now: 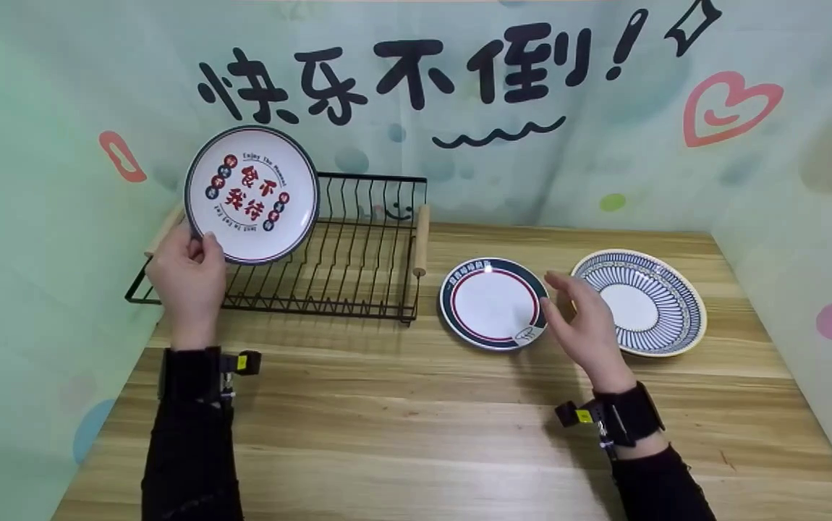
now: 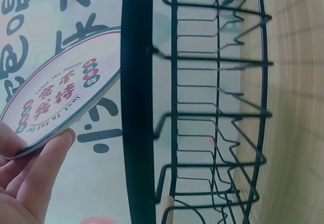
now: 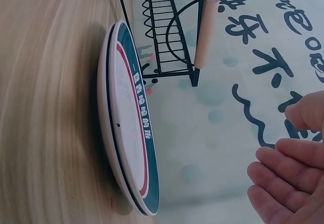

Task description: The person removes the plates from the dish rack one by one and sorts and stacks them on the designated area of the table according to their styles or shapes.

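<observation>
Head view: left hand [image 1: 188, 278] grips the lettered plate [image 1: 251, 194] by its lower-left rim, thumb on the face, fingers behind. Plate is held upright, face toward the camera, above the left end of the black wire dish rack [image 1: 329, 246]. Whether it touches the wires can't be told from here. Rack sits at the back left of the wooden table [image 1: 416, 434], with wooden handles at both ends. Right hand [image 1: 582, 325] is spread and relaxed, palm facing left, holding nothing. It hovers at the right edge of the red-ringed plate [image 1: 493, 302], which lies flat on the table just right of the rack. Fingertips overlap that plate's rim; contact can't be confirmed. Blue striped plate [image 1: 640, 302] lies flat just beyond the hand, near the red-ringed one.

Left wrist view: fingers [image 2: 35, 176] pinch the lettered plate [image 2: 63, 92] at its edge. Plate is tilted, just beside the rack's thick black frame bar [image 2: 137, 102]. The rack's wire slots [image 2: 217, 107] are bare on this side.

Right wrist view: right hand [image 3: 291, 178] open, fingers loosely together, clear of the red-ringed plate [image 3: 134, 133] with a visible gap. Plate sits flat on the wood, and the rack [image 3: 167, 32] with one wooden handle [image 3: 205, 32] stands close behind it.
</observation>
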